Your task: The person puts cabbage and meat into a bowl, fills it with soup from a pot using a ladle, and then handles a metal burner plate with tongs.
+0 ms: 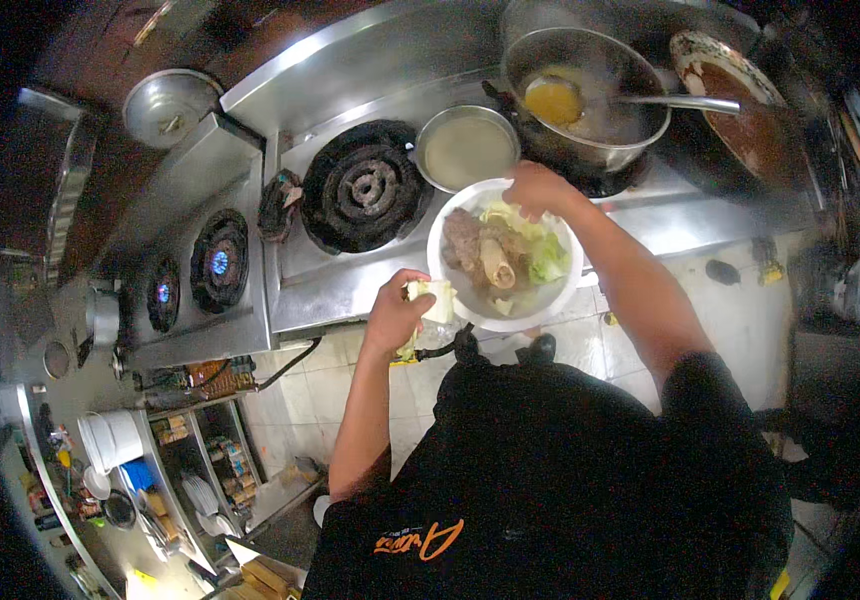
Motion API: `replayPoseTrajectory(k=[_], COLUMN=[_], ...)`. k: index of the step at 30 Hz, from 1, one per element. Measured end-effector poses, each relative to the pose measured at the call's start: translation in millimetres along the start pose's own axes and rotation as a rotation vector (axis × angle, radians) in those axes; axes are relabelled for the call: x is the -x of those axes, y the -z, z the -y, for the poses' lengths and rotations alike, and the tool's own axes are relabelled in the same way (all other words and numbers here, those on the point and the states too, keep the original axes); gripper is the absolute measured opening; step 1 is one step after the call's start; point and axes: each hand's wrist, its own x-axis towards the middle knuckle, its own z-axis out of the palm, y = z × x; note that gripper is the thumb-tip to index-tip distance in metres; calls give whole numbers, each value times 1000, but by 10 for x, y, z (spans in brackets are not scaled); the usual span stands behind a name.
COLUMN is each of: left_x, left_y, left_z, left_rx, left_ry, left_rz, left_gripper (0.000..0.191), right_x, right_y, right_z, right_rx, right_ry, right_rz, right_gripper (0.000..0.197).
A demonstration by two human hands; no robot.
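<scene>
My left hand (391, 313) grips a pale, layered piece of cabbage (441, 301) just left of a white bowl (441, 217). Inside that bowl, a chunk of cooked meat (461, 238) lies in broth beside a cut marrow bone (499, 271). Green cabbage leaves (550, 259) rest along its right side. Over the far rim reaches my right hand (538, 189), fingers turned down by the leaves; whether they hold anything is hidden by blur and the hand itself.
Behind the bowl stands a round pan of cloudy liquid (469, 150). A large pot (625, 131) with a ladle (553, 101) is at back right. Left are an unlit burner (366, 187) and a burner with a blue flame (221, 262). Shelves (197, 457) hold plates lower left.
</scene>
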Motion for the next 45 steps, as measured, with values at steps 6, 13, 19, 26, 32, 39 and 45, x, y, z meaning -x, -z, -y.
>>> replayPoseTrajectory(k=[6,13,19,26,32,39,45], left_x=[22,-129,80,-119,-169,-164,-167], left_y=[-46,-206,-224,-66,-9,-152,-140], left_z=[-36,-37,-238,24,145,134,149], left_rx=[24,103,397,459,788,522,641], left_ry=[67,38,216,269,215,184,205], left_rz=[72,88,346,363,242,237,222], left_gripper=[25,27,34,41,48,59,62], right_x=[167,1324,1536,1217,1176,1308,1217], right_y=[-72,-584,-1353,-1536,-1569,-1607,-1621], right_z=[-212,21,134,121,179,207,24], right_rx=[50,-255,13,-82,-165,60,-10], right_ry=[572,400,679,530,496,550,408], right_rz=[-389,-114,-443,-570,-546,-473,-460], right_gripper=[22,41,41,21,22,24,23])
